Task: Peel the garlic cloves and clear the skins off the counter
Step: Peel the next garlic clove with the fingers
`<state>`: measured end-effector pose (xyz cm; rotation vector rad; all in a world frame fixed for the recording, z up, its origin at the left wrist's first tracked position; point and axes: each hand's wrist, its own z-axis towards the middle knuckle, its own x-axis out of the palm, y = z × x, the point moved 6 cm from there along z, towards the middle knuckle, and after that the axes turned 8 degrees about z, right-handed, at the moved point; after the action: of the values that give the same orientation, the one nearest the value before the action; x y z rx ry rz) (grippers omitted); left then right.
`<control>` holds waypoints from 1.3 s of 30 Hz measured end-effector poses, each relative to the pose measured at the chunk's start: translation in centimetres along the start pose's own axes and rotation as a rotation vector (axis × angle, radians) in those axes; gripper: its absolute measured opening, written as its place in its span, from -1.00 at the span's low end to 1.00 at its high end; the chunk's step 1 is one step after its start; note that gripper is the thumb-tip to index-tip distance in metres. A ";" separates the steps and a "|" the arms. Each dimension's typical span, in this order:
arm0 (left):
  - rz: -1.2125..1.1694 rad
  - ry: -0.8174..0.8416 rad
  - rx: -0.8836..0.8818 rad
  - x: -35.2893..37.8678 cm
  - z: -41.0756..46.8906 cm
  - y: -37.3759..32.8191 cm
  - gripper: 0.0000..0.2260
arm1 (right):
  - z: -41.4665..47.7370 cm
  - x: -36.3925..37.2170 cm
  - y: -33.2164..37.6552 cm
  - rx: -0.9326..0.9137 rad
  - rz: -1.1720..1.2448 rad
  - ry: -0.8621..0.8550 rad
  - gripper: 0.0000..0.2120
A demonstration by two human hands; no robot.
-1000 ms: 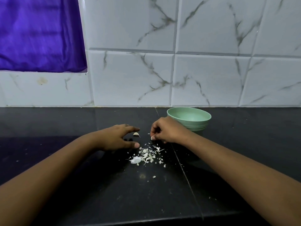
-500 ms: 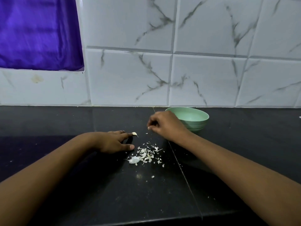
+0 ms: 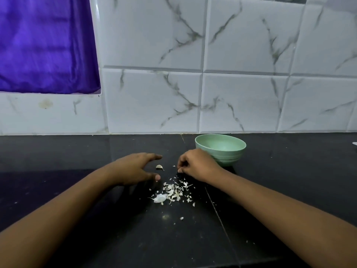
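Two hands over the black counter (image 3: 58, 155), both left of the green bowl (image 3: 228, 159). Right hand (image 3: 199, 165) is just beside the bowl's near-left side, fingers curled under, tips down at the counter; can't tell if they pinch anything. Left hand (image 3: 135, 169) is further left of the bowl, index and thumb spread wide, holding nothing. One garlic clove (image 3: 159, 167) lies on the counter in that gap, apart from both digits. Skins (image 3: 173, 192) lie in a loose scattered pile left of the bowl, nearer the camera.
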<state>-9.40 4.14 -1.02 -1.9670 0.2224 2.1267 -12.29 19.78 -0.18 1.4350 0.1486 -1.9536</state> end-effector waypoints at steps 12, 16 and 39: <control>-0.480 -0.492 0.122 -3.5 -1.8 -2.2 -0.84 | -1.1 -2.6 1.8 0.282 1.238 0.218 -0.92; -0.881 -0.564 0.162 -3.4 -2.0 -2.8 -0.75 | -1.0 -3.3 1.7 0.293 1.356 0.183 -0.91; -0.793 -0.767 0.093 -4.0 -3.0 -2.8 -0.86 | -1.2 -4.2 2.0 0.214 1.209 0.064 -0.96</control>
<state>-5.52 5.74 2.87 -0.8244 -0.4967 2.0330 -9.57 20.77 3.59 1.2298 -0.7538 -0.9229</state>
